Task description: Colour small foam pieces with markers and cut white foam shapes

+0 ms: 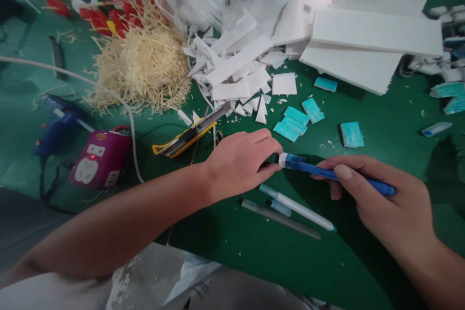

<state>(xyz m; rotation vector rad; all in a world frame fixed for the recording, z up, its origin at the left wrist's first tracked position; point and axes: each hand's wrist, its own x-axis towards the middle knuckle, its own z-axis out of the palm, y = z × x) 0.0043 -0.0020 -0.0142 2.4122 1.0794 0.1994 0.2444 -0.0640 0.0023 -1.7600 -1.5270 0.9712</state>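
Between the thumb and fingers of my left hand [241, 162] is a small white foam piece [282, 159], mostly hidden by the fingertips. My right hand [388, 198] grips a blue marker [319, 171], its tip end against the piece, where dark blue colour shows. Just below lie a white marker with teal ends [303, 211], a grey marker [281, 219] and a loose blue cap [280, 207]. Several teal-coloured foam pieces [291, 124] rest on the table beyond my hands.
A yellow utility knife [191, 131] lies left of my left hand, blade out. Behind are white foam scraps [240, 70], foam sheets [374, 34] and a straw-like heap [145, 65]. A purple power box [101, 159], blue glue gun [60, 123] and white cable [109, 91] occupy the left.
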